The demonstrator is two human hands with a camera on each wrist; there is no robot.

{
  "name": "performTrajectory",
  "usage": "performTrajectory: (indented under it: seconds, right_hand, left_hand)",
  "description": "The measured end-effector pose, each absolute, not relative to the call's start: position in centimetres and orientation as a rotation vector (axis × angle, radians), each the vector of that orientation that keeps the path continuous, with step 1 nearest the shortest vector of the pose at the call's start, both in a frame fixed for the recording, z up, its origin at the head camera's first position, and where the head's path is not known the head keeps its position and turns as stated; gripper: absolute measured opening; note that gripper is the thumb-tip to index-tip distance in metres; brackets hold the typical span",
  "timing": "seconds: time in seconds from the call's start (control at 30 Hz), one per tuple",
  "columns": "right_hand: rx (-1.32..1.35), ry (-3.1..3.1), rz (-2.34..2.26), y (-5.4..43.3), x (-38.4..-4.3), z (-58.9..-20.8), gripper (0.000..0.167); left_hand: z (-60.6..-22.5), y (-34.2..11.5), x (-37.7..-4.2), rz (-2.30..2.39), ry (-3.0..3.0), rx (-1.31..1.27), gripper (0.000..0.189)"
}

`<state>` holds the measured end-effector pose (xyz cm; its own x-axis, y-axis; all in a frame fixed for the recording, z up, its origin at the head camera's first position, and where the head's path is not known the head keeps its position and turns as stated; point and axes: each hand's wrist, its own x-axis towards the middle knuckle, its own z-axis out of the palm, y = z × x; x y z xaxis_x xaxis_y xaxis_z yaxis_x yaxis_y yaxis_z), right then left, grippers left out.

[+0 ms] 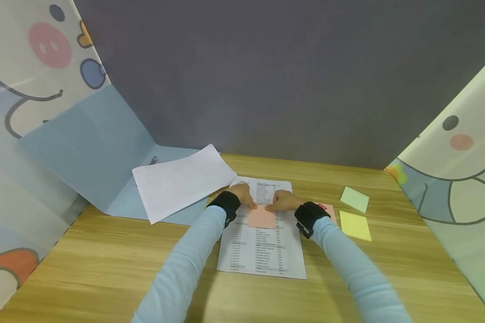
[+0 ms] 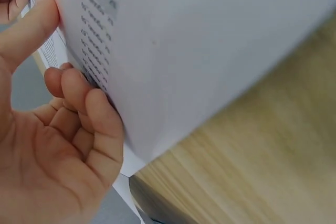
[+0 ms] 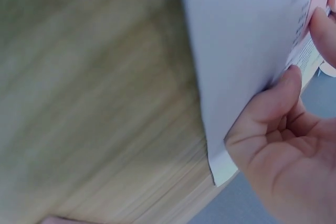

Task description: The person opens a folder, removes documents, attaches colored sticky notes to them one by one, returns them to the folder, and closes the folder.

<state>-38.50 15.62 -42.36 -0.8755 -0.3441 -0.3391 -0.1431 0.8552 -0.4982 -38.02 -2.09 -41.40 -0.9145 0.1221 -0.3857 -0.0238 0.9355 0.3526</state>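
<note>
A small pink sticky note (image 1: 262, 218) lies on a printed sheet (image 1: 262, 262) with columns of text and grey rows. My left hand (image 1: 243, 194) touches its upper left corner with the thumb (image 2: 43, 13). At the upper right corner, the thumb of my right hand (image 1: 286, 200) presses in the same way. The other fingers of both hands are loosely bent and rest against the sheet, as the left wrist view and the right wrist view show. Part of the sheet's upper half is hidden under the hands.
To the left stands an open blue folder (image 1: 93, 139), a blank white sheet (image 1: 182, 181) lying across it and overlapping the printed sheet's corner. On the right are a pink pad (image 1: 329, 211) partly behind my wrist, a green pad (image 1: 354, 198) and a yellow pad (image 1: 354, 225). A dark panel (image 1: 266, 80) closes the back.
</note>
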Motion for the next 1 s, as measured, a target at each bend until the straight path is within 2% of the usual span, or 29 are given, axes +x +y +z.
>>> performTrajectory:
  seconds: [0.3,0.37,0.43,0.53,0.6,0.7,0.87,0.93,1.0]
  right_hand:
    - [-0.461,2.585,-0.664,16.5,-38.7,-43.1,0.023]
    - [-0.457,2.590,-0.658,16.5,-38.7,-42.9,0.023]
    - [-0.425,2.590,-0.669,16.4,-38.7,-42.7,0.023]
    - [-0.400,2.601,-0.660,16.0,-38.6,-42.4,0.031]
    - [-0.347,2.602,-0.659,15.6,-38.6,-42.3,0.036]
    - [-0.282,2.607,-0.635,15.1,-38.4,-42.1,0.043]
    - [-0.201,2.603,-0.630,14.5,-38.3,-42.2,0.065]
    - [-0.187,2.606,-0.631,14.5,-38.5,-42.4,0.067]
    - [-0.175,2.607,-0.630,14.6,-38.8,-42.6,0.061]
  left_hand:
    - [-42.5,-2.9,-38.6,0.554,2.645,0.157,0.038]
    - [-42.3,-2.9,-38.5,0.555,2.649,0.160,0.041]
    - [-42.0,-2.8,-38.2,0.581,2.646,0.135,0.051]
    - [-41.6,-2.5,-37.9,0.597,2.665,0.099,0.069]
    - [-41.5,-2.3,-37.8,0.585,2.694,0.088,0.074]
    - [-41.8,-2.1,-38.1,0.542,2.743,0.094,0.072]
    - [-42.0,-1.9,-38.3,0.521,2.775,0.086,0.070]
    - [-41.8,-1.8,-38.1,0.518,2.783,0.090,0.070]
    - [-41.5,-1.8,-37.9,0.524,2.783,0.104,0.070]
